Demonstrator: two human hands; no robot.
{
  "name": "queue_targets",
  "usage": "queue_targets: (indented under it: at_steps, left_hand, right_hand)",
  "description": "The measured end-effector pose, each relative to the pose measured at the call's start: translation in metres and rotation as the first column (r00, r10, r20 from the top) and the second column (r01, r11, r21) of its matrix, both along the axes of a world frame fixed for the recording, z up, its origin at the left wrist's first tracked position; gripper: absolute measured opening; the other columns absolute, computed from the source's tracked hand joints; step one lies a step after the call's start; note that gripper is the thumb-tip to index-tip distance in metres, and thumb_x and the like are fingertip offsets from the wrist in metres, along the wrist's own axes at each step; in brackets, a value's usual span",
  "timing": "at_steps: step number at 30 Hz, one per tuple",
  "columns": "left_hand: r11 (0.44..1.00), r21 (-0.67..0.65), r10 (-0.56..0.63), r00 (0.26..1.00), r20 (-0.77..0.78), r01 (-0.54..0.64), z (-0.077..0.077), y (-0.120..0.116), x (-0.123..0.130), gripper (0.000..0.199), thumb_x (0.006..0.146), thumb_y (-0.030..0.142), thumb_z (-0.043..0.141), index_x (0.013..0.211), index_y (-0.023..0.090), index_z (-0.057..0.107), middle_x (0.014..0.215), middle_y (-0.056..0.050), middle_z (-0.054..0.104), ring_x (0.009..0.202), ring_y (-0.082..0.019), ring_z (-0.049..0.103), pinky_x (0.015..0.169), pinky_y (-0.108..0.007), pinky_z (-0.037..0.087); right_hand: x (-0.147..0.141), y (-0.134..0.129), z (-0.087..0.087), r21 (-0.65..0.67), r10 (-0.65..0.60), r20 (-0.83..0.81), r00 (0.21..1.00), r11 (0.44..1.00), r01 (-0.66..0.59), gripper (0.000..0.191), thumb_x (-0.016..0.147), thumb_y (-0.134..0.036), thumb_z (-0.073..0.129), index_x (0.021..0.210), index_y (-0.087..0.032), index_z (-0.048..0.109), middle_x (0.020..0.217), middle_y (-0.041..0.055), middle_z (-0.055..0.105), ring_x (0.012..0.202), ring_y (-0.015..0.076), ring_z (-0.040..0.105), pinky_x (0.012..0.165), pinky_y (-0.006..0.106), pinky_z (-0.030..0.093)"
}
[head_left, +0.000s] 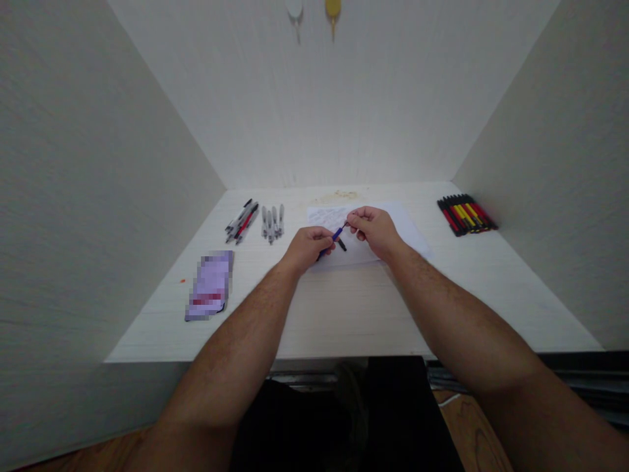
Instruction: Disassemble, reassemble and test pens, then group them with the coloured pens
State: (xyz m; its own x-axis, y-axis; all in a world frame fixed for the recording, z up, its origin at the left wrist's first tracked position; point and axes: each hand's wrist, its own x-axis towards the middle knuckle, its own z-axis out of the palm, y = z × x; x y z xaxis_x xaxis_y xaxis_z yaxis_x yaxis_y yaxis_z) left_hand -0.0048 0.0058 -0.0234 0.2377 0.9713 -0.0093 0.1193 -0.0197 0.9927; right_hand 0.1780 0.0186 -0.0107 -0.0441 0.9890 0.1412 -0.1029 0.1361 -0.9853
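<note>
My left hand is closed around a blue pen, tilted up to the right above the paper. My right hand pinches a thin dark piece at the pen's upper end, which looks like an ink refill. Whether it is still inside the barrel I cannot tell. Just under the pen, a short black piece like a pen cap lies on the white paper. Grey scribbles show on the paper's upper left part, and my hands cover some of the sheet.
Left on the white table lie several grey-and-black pens with a red one, and several clear pen parts. Nearer is a blurred purple phone-like object. A row of red, yellow and black pens lies far right. Panels enclose three sides.
</note>
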Motion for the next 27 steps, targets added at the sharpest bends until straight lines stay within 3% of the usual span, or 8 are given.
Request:
queue_targets:
  at_steps: [27]
  left_hand:
    - [1.0, 0.013, 0.009, 0.999, 0.038, -0.009, -0.0027, 0.0006, 0.0006, 0.02, 0.069, 0.031, 0.07, 0.079, 0.015, 0.07, 0.067, -0.004, 0.066, 0.056, -0.011, 0.056, 0.053, -0.024, 0.039]
  right_hand:
    - [-0.0031, 0.0006, -0.0008, -0.002, -0.041, -0.137, 0.99, 0.999, 0.041, 0.025, 0.063, -0.031, 0.078, 0.08, -0.017, 0.067, 0.075, 0.0026, 0.068, 0.056, 0.0078, 0.052, 0.043, 0.02, 0.034]
